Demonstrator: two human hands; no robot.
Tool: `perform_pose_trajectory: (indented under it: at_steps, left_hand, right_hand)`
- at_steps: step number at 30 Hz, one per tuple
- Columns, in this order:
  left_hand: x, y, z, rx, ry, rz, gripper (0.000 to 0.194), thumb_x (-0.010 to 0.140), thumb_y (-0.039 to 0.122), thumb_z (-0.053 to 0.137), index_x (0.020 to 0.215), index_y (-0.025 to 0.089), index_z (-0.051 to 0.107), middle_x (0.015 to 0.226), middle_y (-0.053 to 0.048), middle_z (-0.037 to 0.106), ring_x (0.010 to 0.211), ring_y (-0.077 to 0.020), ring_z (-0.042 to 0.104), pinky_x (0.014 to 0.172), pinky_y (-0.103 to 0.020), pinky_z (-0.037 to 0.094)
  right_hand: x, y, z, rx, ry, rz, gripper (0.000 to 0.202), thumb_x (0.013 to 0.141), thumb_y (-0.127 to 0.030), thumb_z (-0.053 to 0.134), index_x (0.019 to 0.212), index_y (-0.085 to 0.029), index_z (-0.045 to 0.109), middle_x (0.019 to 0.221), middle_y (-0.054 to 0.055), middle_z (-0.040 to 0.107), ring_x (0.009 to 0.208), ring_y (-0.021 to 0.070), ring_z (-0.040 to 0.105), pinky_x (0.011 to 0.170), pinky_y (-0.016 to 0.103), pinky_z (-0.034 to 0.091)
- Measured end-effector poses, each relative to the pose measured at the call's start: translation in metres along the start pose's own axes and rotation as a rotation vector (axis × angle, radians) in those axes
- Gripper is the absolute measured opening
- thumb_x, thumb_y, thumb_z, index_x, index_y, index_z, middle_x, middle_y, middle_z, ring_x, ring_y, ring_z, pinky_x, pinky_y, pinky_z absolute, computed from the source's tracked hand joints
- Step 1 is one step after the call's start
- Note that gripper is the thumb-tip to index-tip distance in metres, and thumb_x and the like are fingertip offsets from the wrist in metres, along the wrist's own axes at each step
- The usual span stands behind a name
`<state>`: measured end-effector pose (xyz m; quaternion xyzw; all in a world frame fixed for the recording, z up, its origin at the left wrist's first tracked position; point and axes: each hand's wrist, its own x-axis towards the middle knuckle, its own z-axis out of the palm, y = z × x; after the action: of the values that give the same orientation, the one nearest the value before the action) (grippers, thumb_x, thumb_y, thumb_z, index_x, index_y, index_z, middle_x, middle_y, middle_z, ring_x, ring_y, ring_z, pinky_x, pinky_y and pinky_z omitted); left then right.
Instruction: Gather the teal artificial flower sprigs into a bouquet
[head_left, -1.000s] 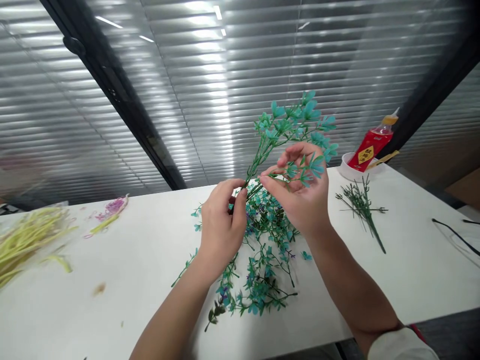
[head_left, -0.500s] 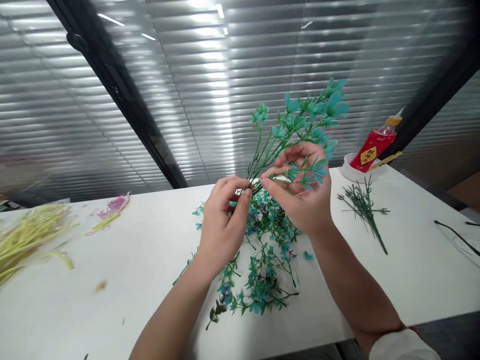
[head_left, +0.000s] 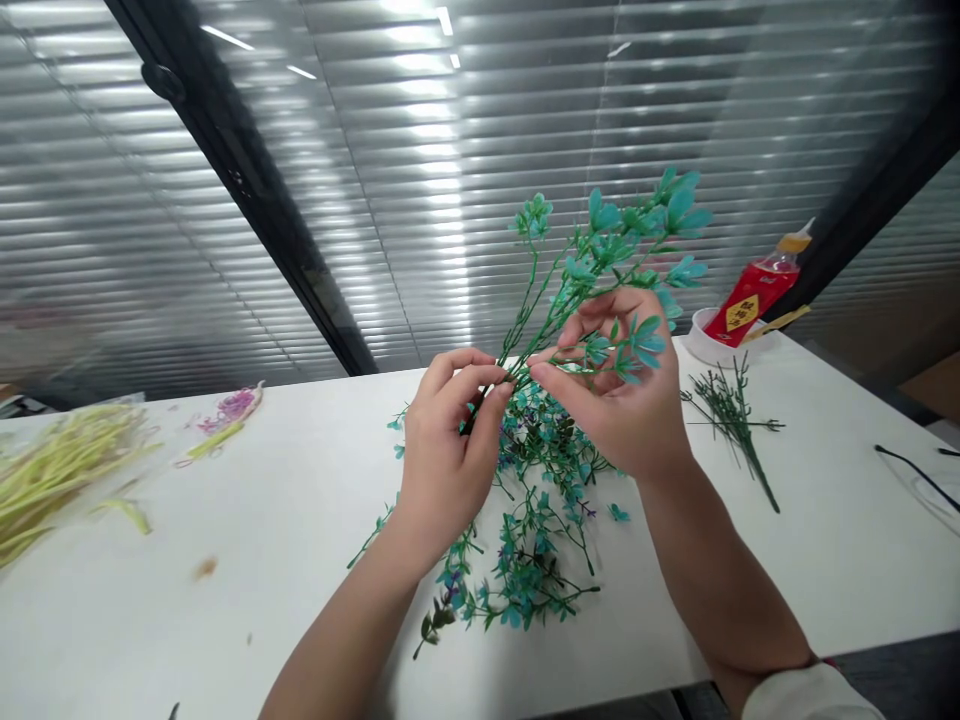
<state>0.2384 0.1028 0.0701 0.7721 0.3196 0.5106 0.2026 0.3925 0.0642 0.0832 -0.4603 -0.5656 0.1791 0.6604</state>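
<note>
My left hand (head_left: 455,435) is closed around the lower stems of an artificial flower bunch (head_left: 600,250) with green stalks and turquoise blooms, which leans up to the right. Thumb and index finger of my right hand (head_left: 626,395) pinch one sprig (head_left: 604,352) of that bunch near its base, its flowers lying in front of the palm. The other fingers of that hand curl behind the sprig. Beneath both hands, a pile of loose turquoise flower sprigs (head_left: 532,570) with some purple and dark leaves lies on the white table (head_left: 300,560).
Bare green stems (head_left: 739,425) lie to the right, near glasses (head_left: 915,475) partly in frame. A red bottle (head_left: 757,295) leans in a white bowl (head_left: 709,345). At left are bagged yellow strips (head_left: 67,465) and a purple tangle (head_left: 234,405). Blinds (head_left: 525,120) rise behind the table.
Both hands and the flower bunch have shifted slightly right in view, and the bunch's top sits a little lower. The grip of each hand stays much the same.
</note>
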Motion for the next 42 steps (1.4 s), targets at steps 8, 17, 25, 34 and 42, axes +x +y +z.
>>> perform_pose_trajectory:
  at_steps: [8, 17, 25, 34, 42]
  left_hand:
    - [-0.001, 0.007, -0.003, 0.107, 0.024, 0.129, 0.008, 0.092, 0.016, 0.061, 0.091, 0.019, 0.068, 0.104, -0.006, 0.064, 0.087, -0.0146, 0.062, 0.068, -0.027, 0.052]
    - [-0.004, 0.006, -0.001, 0.120, 0.048, 0.147, 0.008, 0.093, 0.017, 0.060, 0.093, 0.020, 0.067, 0.105, -0.007, 0.065, 0.089, -0.0159, 0.064, 0.073, -0.030, 0.056]
    - [-0.002, 0.007, 0.001, 0.058, -0.004, 0.076, 0.008, 0.094, 0.019, 0.057, 0.094, 0.019, 0.065, 0.100, -0.006, 0.063, 0.085, -0.0145, 0.060, 0.068, -0.027, 0.052]
    - [0.002, -0.005, 0.003, 0.071, -0.021, -0.010, 0.005, 0.094, 0.023, 0.057, 0.094, 0.019, 0.061, 0.103, -0.006, 0.060, 0.085, -0.0145, 0.059, 0.069, -0.027, 0.051]
    - [0.015, -0.023, -0.005, 0.085, 0.074, -0.041, 0.006, 0.092, 0.024, 0.058, 0.093, 0.019, 0.062, 0.102, -0.005, 0.061, 0.089, -0.0153, 0.060, 0.066, -0.024, 0.051]
  right_hand:
    - [-0.005, 0.003, -0.003, 0.034, 0.017, 0.042, 0.039, 0.085, -0.029, 0.073, 0.107, -0.029, 0.042, 0.104, 0.006, 0.057, 0.090, 0.0216, 0.067, 0.074, 0.038, 0.063]
    - [-0.008, 0.004, -0.002, 0.026, 0.048, 0.032, 0.040, 0.083, -0.029, 0.075, 0.108, -0.030, 0.044, 0.103, 0.007, 0.059, 0.093, 0.0240, 0.067, 0.074, 0.040, 0.063]
    - [-0.006, 0.002, -0.002, -0.040, 0.013, -0.003, 0.042, 0.085, -0.028, 0.073, 0.114, -0.031, 0.043, 0.106, 0.008, 0.058, 0.097, 0.0245, 0.068, 0.075, 0.040, 0.063]
    - [0.001, 0.001, -0.004, -0.067, -0.013, -0.008, 0.044, 0.083, -0.025, 0.074, 0.117, -0.030, 0.047, 0.111, 0.007, 0.058, 0.103, 0.0235, 0.066, 0.073, 0.035, 0.065]
    - [0.002, 0.007, -0.003, -0.022, 0.011, -0.032, 0.051, 0.083, -0.023, 0.073, 0.126, -0.028, 0.047, 0.126, 0.009, 0.055, 0.112, 0.0248, 0.065, 0.085, 0.035, 0.066]
